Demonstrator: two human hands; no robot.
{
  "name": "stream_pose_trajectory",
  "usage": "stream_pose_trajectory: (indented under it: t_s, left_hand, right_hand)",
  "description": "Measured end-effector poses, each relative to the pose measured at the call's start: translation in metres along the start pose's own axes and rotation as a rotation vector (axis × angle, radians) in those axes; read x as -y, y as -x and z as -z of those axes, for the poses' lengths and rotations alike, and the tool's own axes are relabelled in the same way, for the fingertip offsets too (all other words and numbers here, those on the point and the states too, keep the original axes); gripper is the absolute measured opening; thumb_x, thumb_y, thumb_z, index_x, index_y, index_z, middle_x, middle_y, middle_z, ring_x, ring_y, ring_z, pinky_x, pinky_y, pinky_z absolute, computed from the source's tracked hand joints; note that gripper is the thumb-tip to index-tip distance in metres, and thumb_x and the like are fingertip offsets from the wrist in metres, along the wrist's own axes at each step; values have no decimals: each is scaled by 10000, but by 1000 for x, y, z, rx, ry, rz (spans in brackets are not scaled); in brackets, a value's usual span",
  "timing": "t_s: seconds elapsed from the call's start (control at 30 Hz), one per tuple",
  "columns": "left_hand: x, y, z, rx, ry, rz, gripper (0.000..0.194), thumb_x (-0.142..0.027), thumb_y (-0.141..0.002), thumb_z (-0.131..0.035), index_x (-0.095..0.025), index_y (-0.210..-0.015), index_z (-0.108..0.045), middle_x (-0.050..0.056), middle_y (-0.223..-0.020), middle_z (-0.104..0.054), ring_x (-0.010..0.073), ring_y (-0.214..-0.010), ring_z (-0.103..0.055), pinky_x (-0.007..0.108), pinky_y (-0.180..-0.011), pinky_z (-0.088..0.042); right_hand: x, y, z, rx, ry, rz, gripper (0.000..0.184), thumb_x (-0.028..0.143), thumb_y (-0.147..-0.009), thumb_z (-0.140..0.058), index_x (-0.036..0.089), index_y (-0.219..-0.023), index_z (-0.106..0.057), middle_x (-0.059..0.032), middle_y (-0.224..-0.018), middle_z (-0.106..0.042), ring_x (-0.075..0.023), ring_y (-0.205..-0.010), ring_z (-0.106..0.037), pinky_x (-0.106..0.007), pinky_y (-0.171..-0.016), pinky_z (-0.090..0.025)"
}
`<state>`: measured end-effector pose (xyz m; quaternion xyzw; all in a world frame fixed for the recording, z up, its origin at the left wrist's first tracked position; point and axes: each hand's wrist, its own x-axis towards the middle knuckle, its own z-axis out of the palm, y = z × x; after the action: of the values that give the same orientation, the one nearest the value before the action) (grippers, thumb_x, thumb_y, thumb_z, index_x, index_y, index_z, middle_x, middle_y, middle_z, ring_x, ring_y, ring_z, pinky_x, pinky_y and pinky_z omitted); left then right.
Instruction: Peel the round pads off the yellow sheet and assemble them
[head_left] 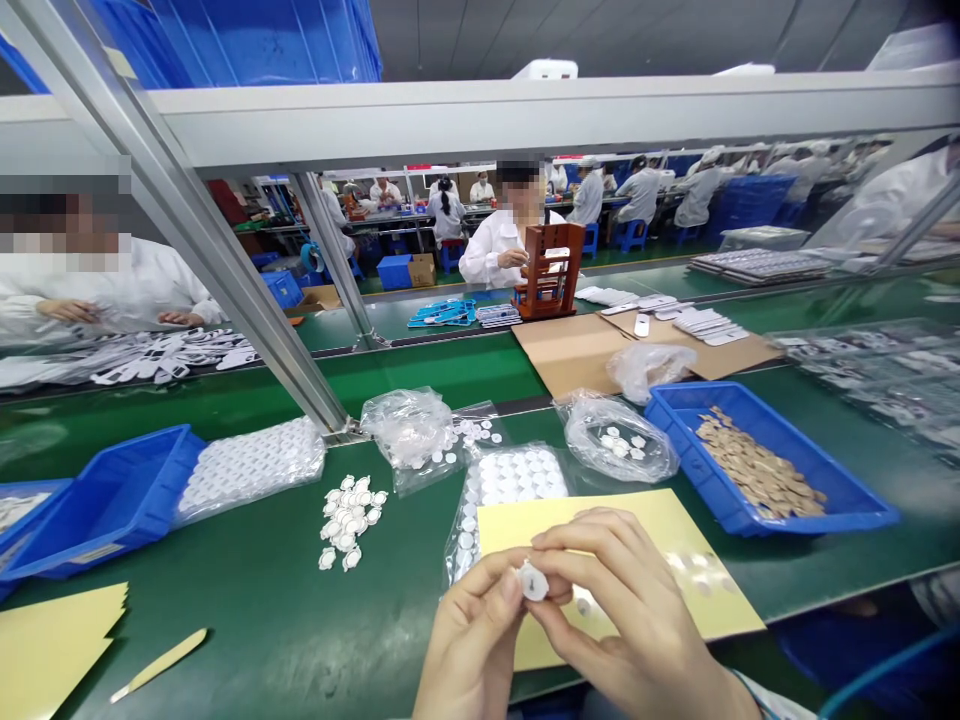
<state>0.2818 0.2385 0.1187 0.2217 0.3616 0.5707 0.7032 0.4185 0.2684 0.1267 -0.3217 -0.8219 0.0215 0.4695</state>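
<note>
White disc (533, 581), pinched between left hand (471, 640), right hand (626, 615), above yellow card (660, 530)

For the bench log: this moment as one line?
left hand: pinches white round part | right hand: pinches same part | beneath hands: yellow sheet

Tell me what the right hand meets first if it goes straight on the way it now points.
The small white round piece comes first: the right hand points left and is touching it. Just past it is the left hand, though depth is hard to judge here.
</note>
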Motion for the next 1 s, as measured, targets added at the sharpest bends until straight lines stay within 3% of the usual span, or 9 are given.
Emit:
stream_pose_trajectory:
  t_s: [0.37,0.73,0.87,1.0]
  left_hand:
    - [0,-2,-4,-95,-33,20,150,-242,-636,-769,-149,-750,-742,49,-610,-708,158,-647,-622,263,-709,-448]
    - [2,-4,-1,-56,-46,56,151,-252,-702,-720,-131,-785,-752,49,-634,-712,117,-619,-591,201,-618,-434]
    - [1,-4,1,-46,-70,40,188,-297,-746,-680,-150,-826,-765,74,-708,-740,173,-733,-651,240,-699,-474]
    - [1,-2,4,-86,-123,34,221,-316,-709,-721,-194,-888,-766,77,-746,-762,215,-774,-687,308,-776,-502]
  right_hand:
    - [0,2,-2,11,-21,-9,222,49,-752,-580,184,-928,-588,-41,-875,-672,-173,-810,-594,-359,-759,-492]
    - [0,4,-2,65,-178,-140,198,89,-773,-624,195,-939,-603,-49,-886,-646,-181,-838,-596,-314,-716,-506]
    - [-1,4,-2,59,-222,-166,209,69,-773,-605,201,-935,-608,-50,-902,-638,-182,-863,-594,-313,-736,-509]
    - [0,6,-2,114,-423,-350,202,79,-779,-602,227,-917,-595,-37,-937,-610,-167,-918,-594,-277,-782,-509]
